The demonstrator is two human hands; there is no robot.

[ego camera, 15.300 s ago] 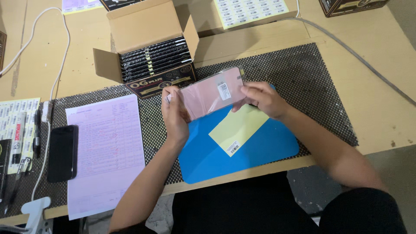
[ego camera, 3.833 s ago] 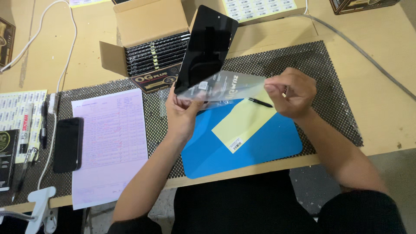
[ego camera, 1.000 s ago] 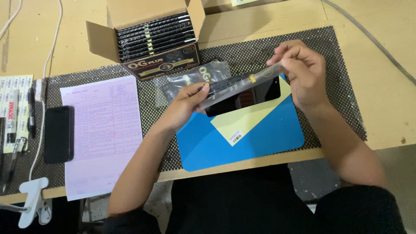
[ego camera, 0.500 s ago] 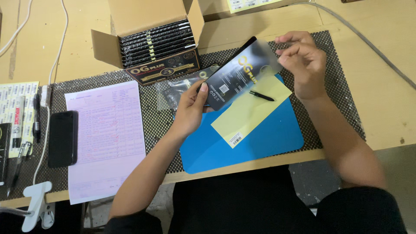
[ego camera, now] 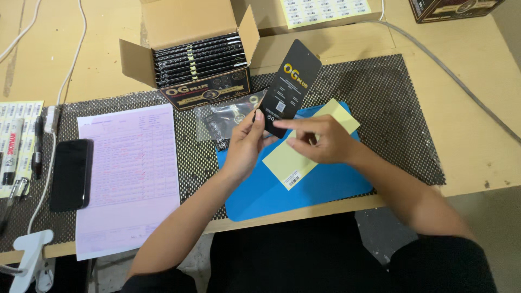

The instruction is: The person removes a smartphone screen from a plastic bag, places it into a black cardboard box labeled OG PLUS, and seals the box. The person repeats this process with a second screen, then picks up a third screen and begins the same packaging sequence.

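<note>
Head view | my left hand (ego camera: 244, 144) pinches black sleeve (ego camera: 288, 87) upright above blue mat (ego camera: 304, 190), back facing me for checking | right hand (ego camera: 320, 144), empty, forefinger extended to its lower edge

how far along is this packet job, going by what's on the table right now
Done: an empty clear sleeve lies on the mesh mat. In hand: the left hand holds a black packet upright while the right hand points a finger at its lower end. Left: the open cardboard box holds a full-looking row of black packets.
</note>
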